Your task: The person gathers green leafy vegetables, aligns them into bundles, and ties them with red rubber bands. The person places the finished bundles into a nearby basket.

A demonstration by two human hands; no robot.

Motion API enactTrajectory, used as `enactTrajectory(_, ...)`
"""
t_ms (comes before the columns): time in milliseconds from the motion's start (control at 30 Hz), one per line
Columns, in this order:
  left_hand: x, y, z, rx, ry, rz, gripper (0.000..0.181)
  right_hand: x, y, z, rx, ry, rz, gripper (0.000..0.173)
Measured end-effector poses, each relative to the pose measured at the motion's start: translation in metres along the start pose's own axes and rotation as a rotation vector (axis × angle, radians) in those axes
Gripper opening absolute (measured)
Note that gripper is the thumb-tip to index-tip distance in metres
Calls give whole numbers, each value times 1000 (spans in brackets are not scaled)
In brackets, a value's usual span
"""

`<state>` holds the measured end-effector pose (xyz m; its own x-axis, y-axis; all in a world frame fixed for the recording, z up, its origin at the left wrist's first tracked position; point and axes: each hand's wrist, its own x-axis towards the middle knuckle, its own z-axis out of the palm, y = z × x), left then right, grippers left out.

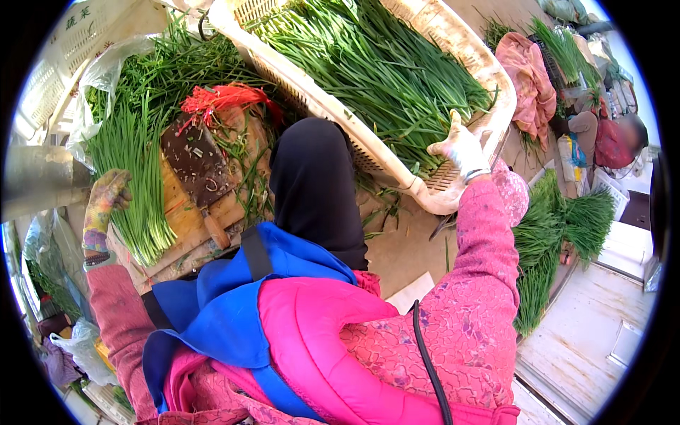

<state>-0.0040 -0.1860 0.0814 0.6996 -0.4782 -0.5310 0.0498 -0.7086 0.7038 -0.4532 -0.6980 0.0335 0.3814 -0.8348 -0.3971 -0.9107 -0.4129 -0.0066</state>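
My left hand (108, 202), in a stained glove, is at the left beside a bundle of green garlic chives (133, 180). Its fingers are curled, and whether anything is between them cannot be seen. The bundle lies partly on a wooden cutting board (178, 199), pale stem ends towards me. On the board rests a dirty cleaver (194, 154) with a wooden handle. My right hand (462, 146), in a pale glove, reaches over the near right end of a cream plastic crate (340, 119) with thumb and finger spread. Chives (366, 69) fill much of the crate, lying close to that hand.
Red ties (228, 101) lie behind the cleaver. Loose greens (186, 61) are heaped beyond, beside a clear plastic bag (109, 79). A metal post (45, 180) stands at left. More chive bundles (542, 255) lie at right, where another person (611, 141) sits farther back.
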Motion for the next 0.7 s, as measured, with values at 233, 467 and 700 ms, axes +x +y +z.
enactTrajectory(233,3,-5,16,87,31,-33,38,-33,-35,10,-78,85,80,53)
enactTrajectory(467,6,16,50,70,-34,37,38,-25,-15,63,-242,477,-175,18)
enactTrajectory(700,4,49,79,4,-130,170,35,-9,-9,1,127,-76,-84,50)
